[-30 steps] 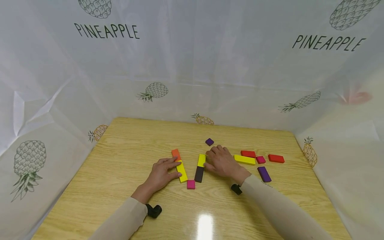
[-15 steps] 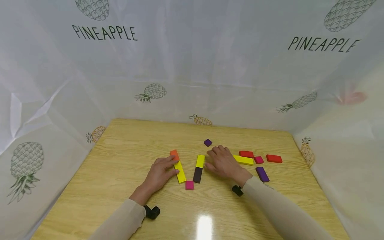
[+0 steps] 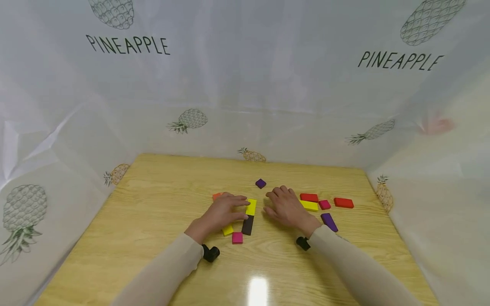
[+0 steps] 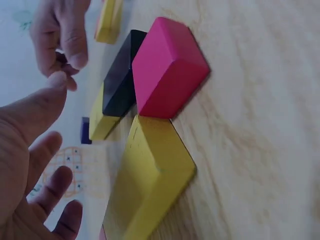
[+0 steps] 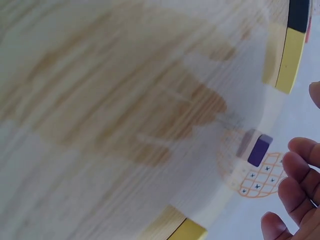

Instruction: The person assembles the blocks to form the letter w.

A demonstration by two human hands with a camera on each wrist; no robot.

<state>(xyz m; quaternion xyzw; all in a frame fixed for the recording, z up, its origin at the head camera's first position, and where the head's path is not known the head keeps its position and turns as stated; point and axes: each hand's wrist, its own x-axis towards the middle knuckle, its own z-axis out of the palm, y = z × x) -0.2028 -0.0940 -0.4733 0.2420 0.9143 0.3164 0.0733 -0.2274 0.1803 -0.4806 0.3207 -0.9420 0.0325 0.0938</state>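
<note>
My left hand (image 3: 223, 212) hovers over the left column of blocks, covering much of an orange block (image 3: 217, 196) and a yellow block (image 3: 227, 230). Its fingertips overlap the right column, a yellow block (image 3: 251, 207) above a black block (image 3: 247, 225). In the left wrist view that hand's fingers are spread, with nothing between them. A pink square block (image 3: 237, 238) sits at the near ends of both columns, making a V. My right hand (image 3: 287, 208), fingers loosely bent and holding nothing, is just right of the right column.
Beyond the right hand lie red blocks (image 3: 343, 202), another yellow block (image 3: 309, 205), a small pink block (image 3: 324, 205) and a purple block (image 3: 329, 222). A small purple square (image 3: 260, 183) is farther back. A pineapple-printed sheet (image 3: 245, 85) stands behind the wooden table (image 3: 153, 238).
My left hand has let go of the left column and moved right, its fingertips now over the right column. My right hand stays nearly in place. The head view has shifted slightly.
</note>
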